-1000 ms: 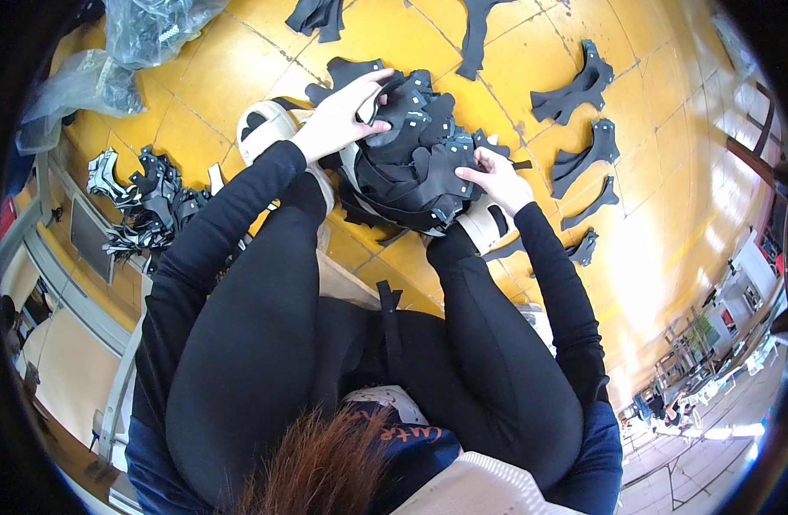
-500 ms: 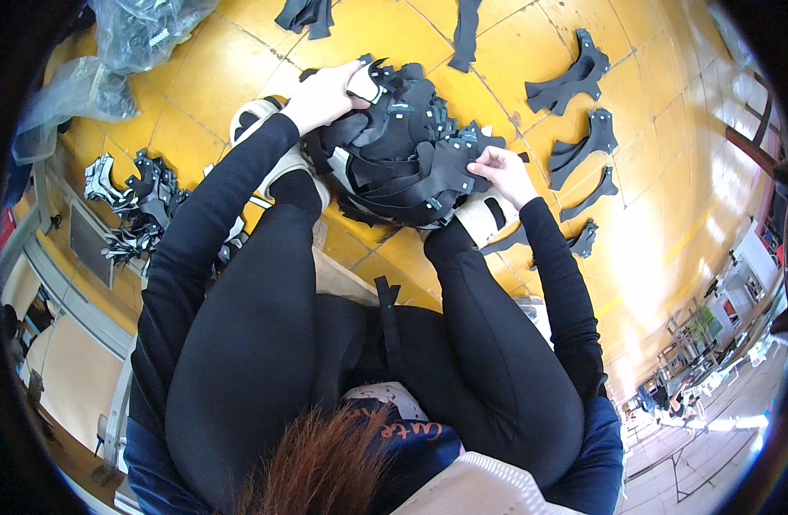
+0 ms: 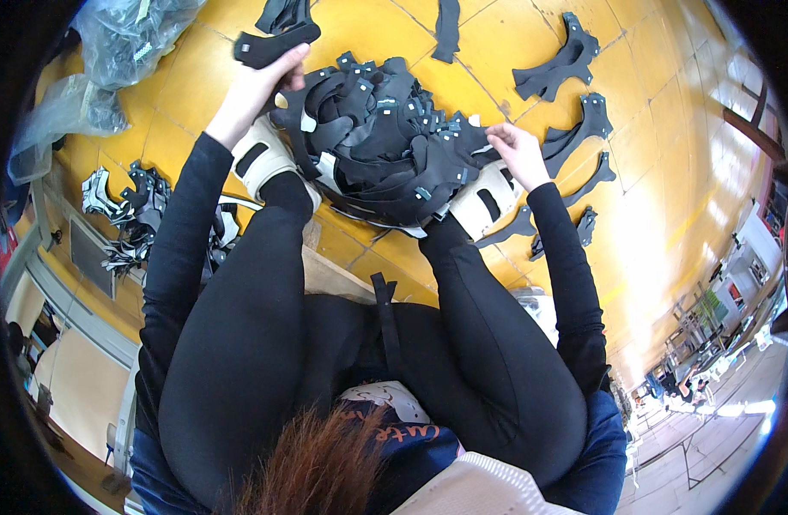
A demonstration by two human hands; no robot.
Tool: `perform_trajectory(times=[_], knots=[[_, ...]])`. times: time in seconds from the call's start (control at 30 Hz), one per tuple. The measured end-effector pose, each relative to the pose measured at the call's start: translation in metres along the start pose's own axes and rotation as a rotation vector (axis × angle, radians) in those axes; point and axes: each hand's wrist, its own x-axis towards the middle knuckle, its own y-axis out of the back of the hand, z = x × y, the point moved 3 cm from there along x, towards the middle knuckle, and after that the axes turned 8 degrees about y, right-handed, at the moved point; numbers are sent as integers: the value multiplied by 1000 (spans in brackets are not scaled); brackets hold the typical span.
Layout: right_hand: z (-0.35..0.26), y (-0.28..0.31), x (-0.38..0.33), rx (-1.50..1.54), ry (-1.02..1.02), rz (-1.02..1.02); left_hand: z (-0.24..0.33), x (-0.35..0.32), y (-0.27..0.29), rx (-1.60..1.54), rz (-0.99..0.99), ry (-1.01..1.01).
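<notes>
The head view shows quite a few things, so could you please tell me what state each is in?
Left hand: closed on a black piece
Black piece: held up, apart from the heap
Right hand: fingers bent at the heap's edge; grip unclear
Heap of black pieces: loosely piled
Beige shoes: worn
Plastic bags: filled

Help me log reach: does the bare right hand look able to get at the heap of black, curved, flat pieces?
Likely yes: the right hand is at the right edge of the heap, nothing visible between them.
</notes>
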Motion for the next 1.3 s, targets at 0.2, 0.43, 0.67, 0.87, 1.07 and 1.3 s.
perform_trajectory(times=[0.2, 0.43, 0.67, 0.87, 1.07, 1.3], knots=[[-14, 6, 18, 79, 58, 23, 18, -19, -22, -300, -171, 101], [-29, -29, 4, 164, 56, -335, -4, -29, -61, -467, -332, 293], [-30, -55, -20, 326, -89, -431, -27, -38, -71, -534, -279, 475], [-25, -54, -23, 201, -66, -21, -54, -33, -72, -448, -317, 472], [-30, -55, -19, 279, -24, -40, -65, -28, -70, -359, -219, 454], [-19, -57, -11, 418, -71, -85, -45, -36, -71, -373, -162, 454]])
